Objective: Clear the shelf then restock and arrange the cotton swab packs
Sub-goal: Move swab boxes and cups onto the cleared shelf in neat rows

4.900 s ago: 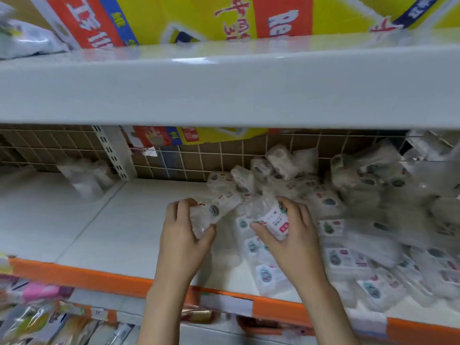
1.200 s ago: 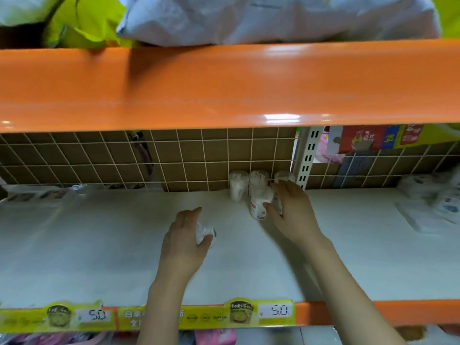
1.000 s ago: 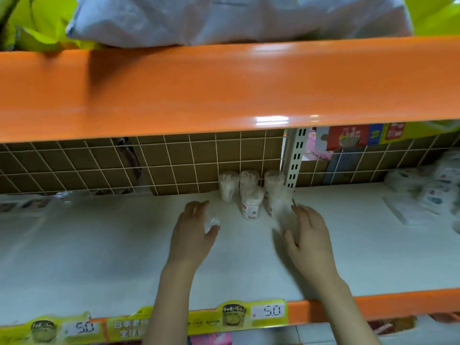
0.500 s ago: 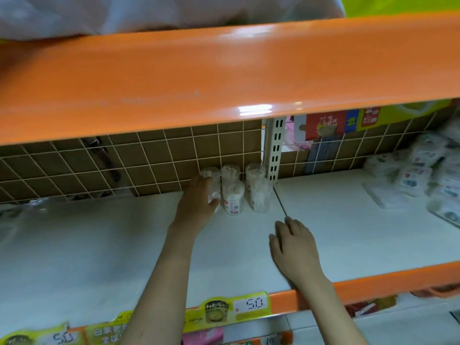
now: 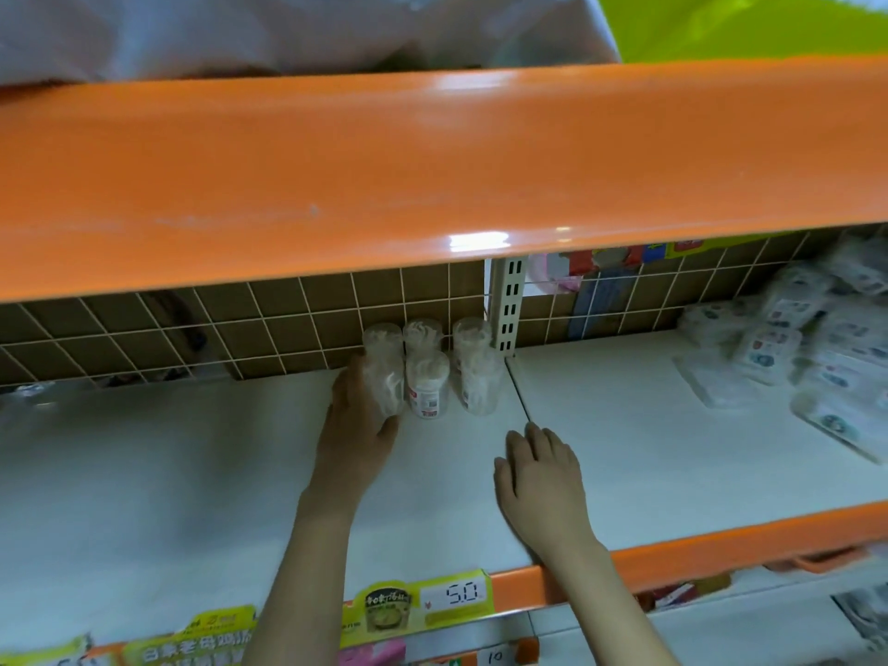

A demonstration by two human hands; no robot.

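Several clear round cotton swab tubs (image 5: 427, 384) stand upright in two short rows at the back of the white shelf (image 5: 192, 473), next to the slotted upright post (image 5: 511, 305). My left hand (image 5: 358, 435) grips the leftmost front tub (image 5: 384, 377), fingers behind it and thumb at its base; the tub stands against the others. My right hand (image 5: 538, 478) rests flat on the shelf board in front of the tubs, fingers straight, holding nothing. A heap of flat cotton swab packs (image 5: 793, 348) lies on the neighbouring shelf section at the right.
An orange shelf front (image 5: 432, 161) hangs low overhead, with bagged goods on top. A wire grid over brown backing (image 5: 240, 329) closes the back. Yellow price tags (image 5: 456, 593) line the orange front lip. Lower shelves hold other goods.
My left hand carried a tub from mid-shelf to the back and stood it left of the others. My right hand let go of its tub and drew back toward the shelf's front.
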